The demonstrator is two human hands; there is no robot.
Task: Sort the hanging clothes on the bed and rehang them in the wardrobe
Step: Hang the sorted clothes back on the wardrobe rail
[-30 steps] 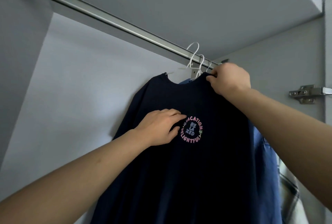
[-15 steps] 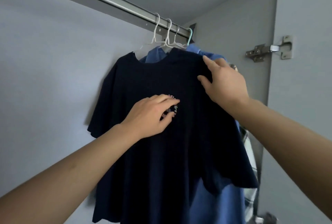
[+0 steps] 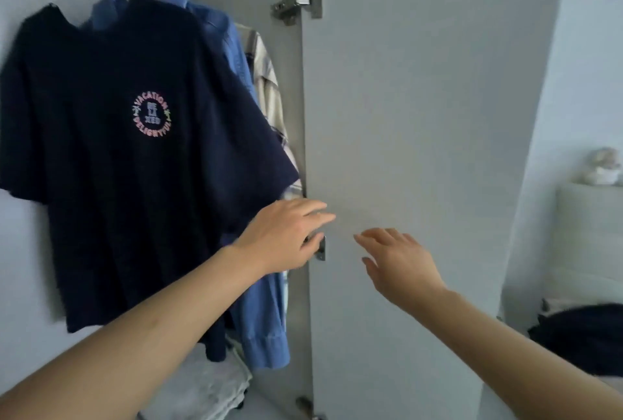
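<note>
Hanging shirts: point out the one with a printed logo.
The navy T-shirt at the front, with a round pink "Vacation Delightful" print on its chest. The blue shirt and the plaid shirt behind it show none.

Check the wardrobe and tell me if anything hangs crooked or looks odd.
Nothing is damaged. The navy T-shirt hangs front-out, tilted, its left shoulder lower than its collar. Behind it a blue shirt and a checked shirt are crowded against the door. Both hands, left and right, are open and hold nothing.

Dim, cool, even daylight, brighter at right; soft shadows; slight motion blur on hands; wide-angle bending at edges.
</note>
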